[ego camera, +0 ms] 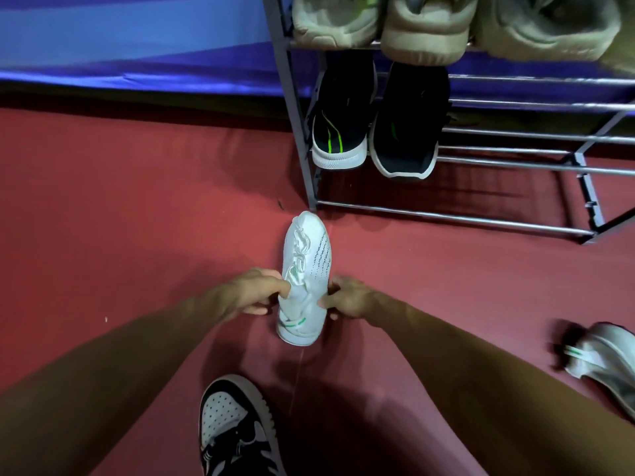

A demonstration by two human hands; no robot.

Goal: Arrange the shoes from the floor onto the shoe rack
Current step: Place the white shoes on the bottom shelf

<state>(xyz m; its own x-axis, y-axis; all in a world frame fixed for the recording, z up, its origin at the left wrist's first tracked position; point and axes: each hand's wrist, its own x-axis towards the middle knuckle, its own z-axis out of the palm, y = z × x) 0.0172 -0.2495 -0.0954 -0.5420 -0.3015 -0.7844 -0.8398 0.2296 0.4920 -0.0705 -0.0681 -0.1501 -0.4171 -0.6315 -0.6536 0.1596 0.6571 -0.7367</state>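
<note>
Red floor (pixel 137 218) before a metal shoe rack (pixel 446 214). A white shoe (pixel 305 280), toe toward the rack, is held just short of it: the left hand (pixel 247 293) pinches its collar and the right hand (pixel 350 300) grips its side, probably to steer it in. A matching shoe (pixel 604 359) lies on the floor to the right.

Three beige shoes (pixel 335 22), two black shoes (pixel 342 121), two white shoes (pixel 305 269), one black-and-white sneaker (pixel 233 427)

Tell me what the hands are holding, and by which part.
One white shoe, gripped at its rear half: the left hand pinches the collar on one side, the right hand holds the opposite side.
</note>
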